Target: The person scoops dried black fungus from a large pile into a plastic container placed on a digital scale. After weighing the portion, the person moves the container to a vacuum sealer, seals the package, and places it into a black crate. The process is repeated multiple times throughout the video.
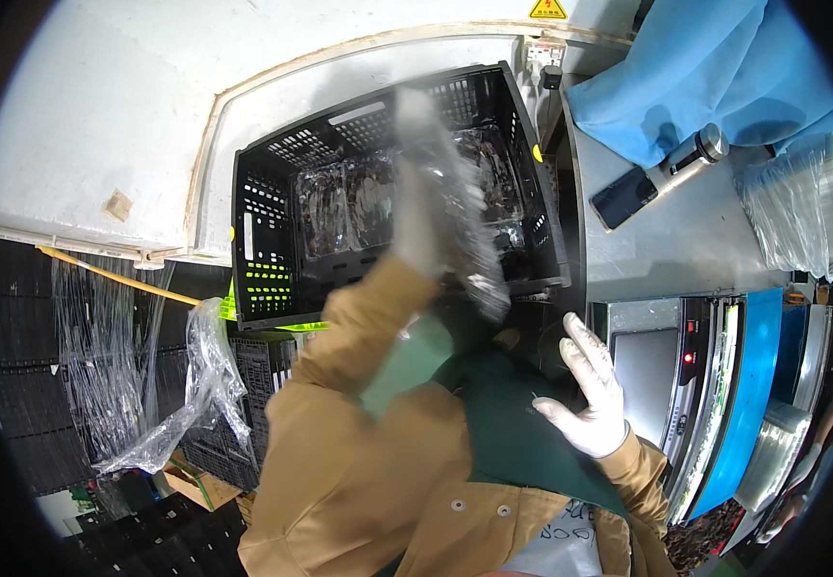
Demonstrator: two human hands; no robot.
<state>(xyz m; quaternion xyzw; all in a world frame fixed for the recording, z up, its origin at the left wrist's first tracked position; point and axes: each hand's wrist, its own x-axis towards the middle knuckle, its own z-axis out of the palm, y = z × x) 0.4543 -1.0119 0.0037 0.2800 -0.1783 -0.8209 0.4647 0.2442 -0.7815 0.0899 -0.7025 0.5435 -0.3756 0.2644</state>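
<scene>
My left hand (416, 216), in a white glove and blurred by motion, reaches over a black plastic crate (344, 270). It appears to grip a clear plastic packet (470, 231), also blurred, that hangs slantwise over the crate's right part. Inside the crate lie several clear packets (351, 205) with dark, strip-like contents. Its side walls are slotted, and my left forearm hides part of the near rim. My right hand (593, 404), gloved in white too, is held with fingers apart and nothing in it. It is beside a bag-sealing machine (647, 368) with a lit red switch.
A steel table (683, 249) on the right bears a metal flask (698, 151), a phone-like dark object (624, 198) and a stack of clear bags (795, 205). Blue cloth (705, 65) hangs behind. To the left are a yellow pole (121, 275) and crumpled plastic film (207, 382).
</scene>
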